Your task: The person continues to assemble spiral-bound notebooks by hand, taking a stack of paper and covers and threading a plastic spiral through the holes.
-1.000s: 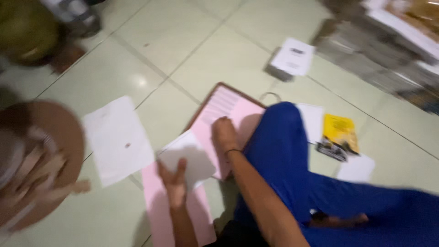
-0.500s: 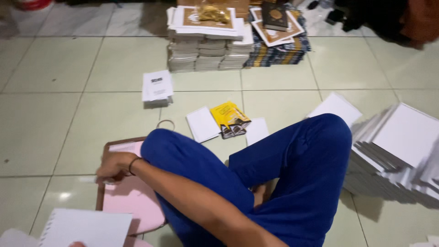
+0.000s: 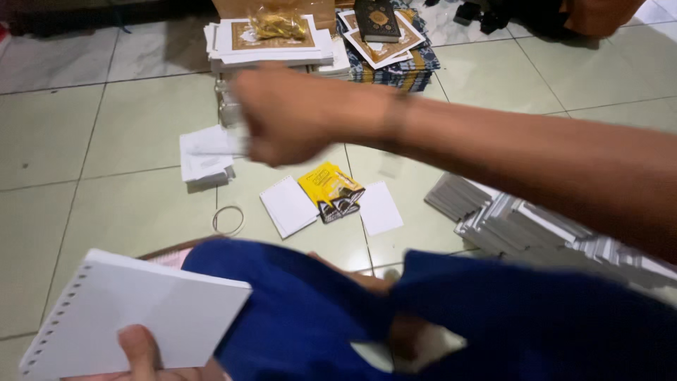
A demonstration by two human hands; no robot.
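A yellow packet (image 3: 330,185) and a rubber band (image 3: 228,219) are lying on the tiled floor (image 3: 120,141) near stacked books (image 3: 384,42).

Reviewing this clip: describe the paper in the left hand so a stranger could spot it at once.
Look at the bottom left corner, beside the blue trouser leg. There the left hand grips a white sheet stack. Unlike the plain white sheets lying on the floor, it has punched holes along one edge.

1. The punched sheet stack (image 3: 134,310) in the left hand (image 3: 141,353) is plain white.
2. The trousers (image 3: 423,317) are deep blue.
3. The small packet (image 3: 330,185) is yellow with black.
4. The floor (image 3: 134,134) tiles are pale green.
5. The book covers (image 3: 271,35) are white with gold ornament.
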